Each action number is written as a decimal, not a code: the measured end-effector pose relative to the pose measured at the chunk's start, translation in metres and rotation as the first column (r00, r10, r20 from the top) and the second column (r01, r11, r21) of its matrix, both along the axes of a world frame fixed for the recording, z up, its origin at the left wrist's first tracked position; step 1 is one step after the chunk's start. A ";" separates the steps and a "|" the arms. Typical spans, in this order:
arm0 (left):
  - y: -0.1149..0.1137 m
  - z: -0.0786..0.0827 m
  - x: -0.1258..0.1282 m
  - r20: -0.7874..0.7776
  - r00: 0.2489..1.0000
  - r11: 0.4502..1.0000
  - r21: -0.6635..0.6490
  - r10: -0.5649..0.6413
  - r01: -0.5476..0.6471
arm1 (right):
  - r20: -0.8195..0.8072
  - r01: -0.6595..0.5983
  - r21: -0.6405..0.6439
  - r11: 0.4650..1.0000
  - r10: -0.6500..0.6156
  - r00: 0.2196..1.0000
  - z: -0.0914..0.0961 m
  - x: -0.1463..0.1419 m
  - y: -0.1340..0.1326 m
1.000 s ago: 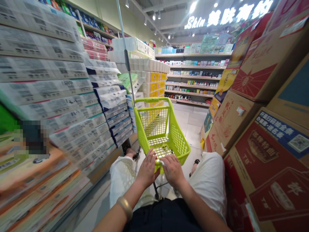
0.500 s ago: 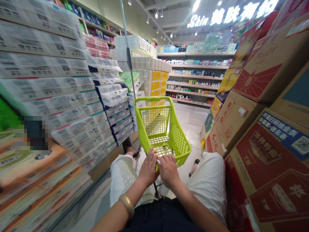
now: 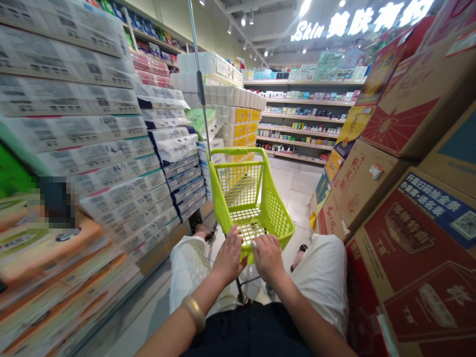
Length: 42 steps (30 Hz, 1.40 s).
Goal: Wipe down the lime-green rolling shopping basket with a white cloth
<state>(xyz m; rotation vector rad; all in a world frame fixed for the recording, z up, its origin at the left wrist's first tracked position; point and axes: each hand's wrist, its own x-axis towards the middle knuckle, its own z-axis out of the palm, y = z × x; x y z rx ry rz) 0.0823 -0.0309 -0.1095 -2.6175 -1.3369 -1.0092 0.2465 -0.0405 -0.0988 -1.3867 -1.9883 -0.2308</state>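
Observation:
A lime-green shopping cart (image 3: 277,198) with a perforated basket stands between my knees, and its basket floor shows bare grid. My left hand (image 3: 228,255) lies at the near left corner of the basket, fingers over the rim and thumb on the near side. To its right, my right hand (image 3: 268,255) is bent over the same near rim. A small white thing (image 3: 254,244) shows at the right hand's thumb and fingertips; it looks soft, but I cannot tell what it is. The hands are slightly apart. A thin metal pole (image 3: 195,44) rises from the cart's far left corner.
Stacked plastic-wrapped packs (image 3: 74,99) line the left side. Printed cardboard boxes (image 3: 405,223) are piled close on the right. Beyond the cart, tiled floor (image 3: 292,181) leads to shelves (image 3: 301,101) of small goods. My legs in white trousers (image 3: 320,272) flank the cart.
My right hand has slid a little to the right along the basket rim, taking the small white thing along, and a gap has opened between the hands. The left hand stays nearly in place.

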 end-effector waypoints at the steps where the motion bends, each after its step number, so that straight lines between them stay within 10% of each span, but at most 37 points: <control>1: 0.000 0.000 -0.001 -0.007 1.000 1.000 0.000 -0.005 0.005 | 0.018 -0.048 -0.003 0.999 0.048 0.999 0.001 -0.010 -0.002; 5: 0.001 0.002 -0.006 -0.058 0.998 1.000 0.006 0.007 -0.006 | 0.066 -0.136 -0.022 0.990 0.137 0.988 0.005 -0.007 0.002; 12: -0.001 0.004 -0.005 -0.068 0.998 1.000 0.002 0.021 -0.021 | 0.013 0.063 -0.015 0.998 -0.063 0.998 0.003 0.064 0.021; 21: 0.002 -0.001 -0.002 -0.051 0.999 1.000 0.007 0.011 -0.011 | 0.071 -0.112 -0.046 0.993 0.115 0.991 0.004 -0.020 -0.003; 30: -0.003 0.007 -0.003 -0.083 0.996 0.999 -0.015 0.038 -0.039 | 0.030 0.098 -0.019 0.995 -0.097 0.995 0.006 0.059 0.017; 42: 0.001 -0.001 -0.004 -0.068 0.997 0.999 -0.013 0.041 -0.042 | 0.108 -0.075 -0.055 0.996 0.080 0.991 0.008 -0.016 0.000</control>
